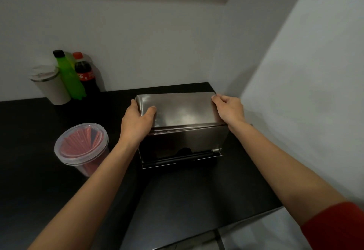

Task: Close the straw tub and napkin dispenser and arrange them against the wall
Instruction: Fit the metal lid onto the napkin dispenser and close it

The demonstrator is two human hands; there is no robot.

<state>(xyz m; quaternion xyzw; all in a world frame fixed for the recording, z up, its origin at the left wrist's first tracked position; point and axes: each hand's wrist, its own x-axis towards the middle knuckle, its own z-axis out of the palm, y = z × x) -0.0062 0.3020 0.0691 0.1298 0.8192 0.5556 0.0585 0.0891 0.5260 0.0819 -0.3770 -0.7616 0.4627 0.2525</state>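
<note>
A: We've got the dispenser near the corner of the black counter. Left hand is wrapped over its left end, right hand pinching the right edge.

B: Then we should push level, both sides together, until it meets the back wall.

A: The tub, lid on, stands well to our left.

B: Bottles and a cup already sit against that wall; the side wall crowds our right.
</note>
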